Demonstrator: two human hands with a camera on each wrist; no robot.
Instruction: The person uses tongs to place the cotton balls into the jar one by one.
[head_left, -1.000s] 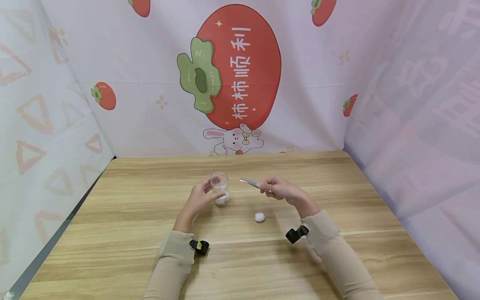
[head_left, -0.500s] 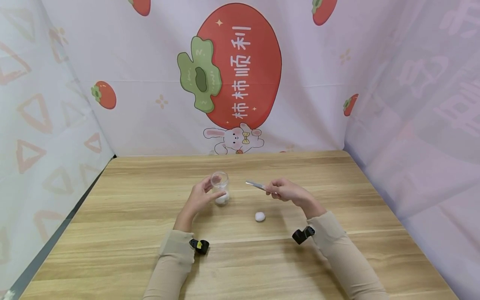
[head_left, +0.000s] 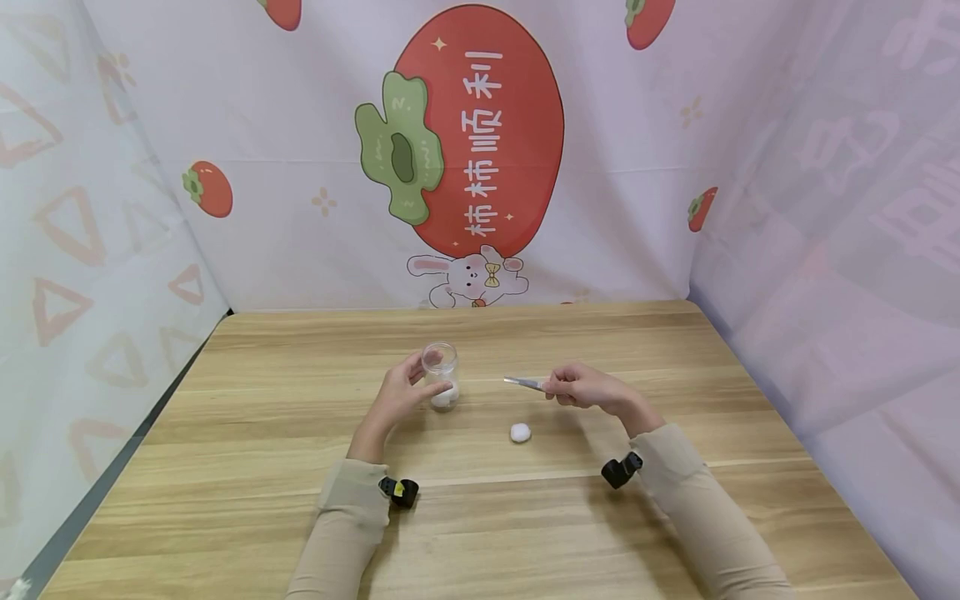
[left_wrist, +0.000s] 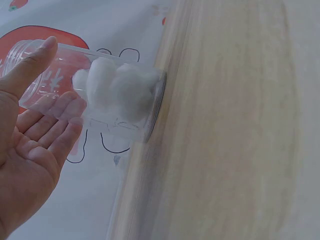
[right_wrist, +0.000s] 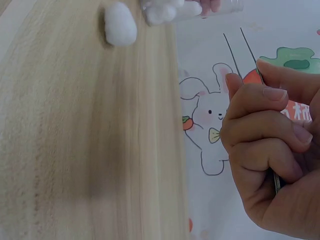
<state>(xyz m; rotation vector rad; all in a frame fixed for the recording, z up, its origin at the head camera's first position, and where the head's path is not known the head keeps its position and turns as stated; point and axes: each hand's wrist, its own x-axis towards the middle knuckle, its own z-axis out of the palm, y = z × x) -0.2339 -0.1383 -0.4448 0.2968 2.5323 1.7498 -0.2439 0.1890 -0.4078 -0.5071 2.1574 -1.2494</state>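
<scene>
A clear plastic jar (head_left: 441,375) without a lid stands upright on the table. Several white cotton balls (left_wrist: 117,85) lie in its lower part. My left hand (head_left: 397,396) holds the jar from the left, thumb on the near side and fingers behind it. Metal tweezers (head_left: 523,383) are pinched in my right hand (head_left: 588,388), tips pointing left toward the jar. In the right wrist view their two prongs stand apart with nothing between them, and curled fingers (right_wrist: 260,127) hide the middle. One loose cotton ball (head_left: 520,432) lies on the table between both hands, nearer me.
The wood-grain table (head_left: 480,533) reaches back to a printed cloth (head_left: 300,108) with persimmons and a rabbit. More cloth hangs along the left and right sides. Each sleeve cuff carries a small black wrist camera (head_left: 405,493).
My right hand has drawn back to the right and slightly toward me, taking the tweezers away from the jar. The left hand, the jar and the loose cotton ball have stayed in place.
</scene>
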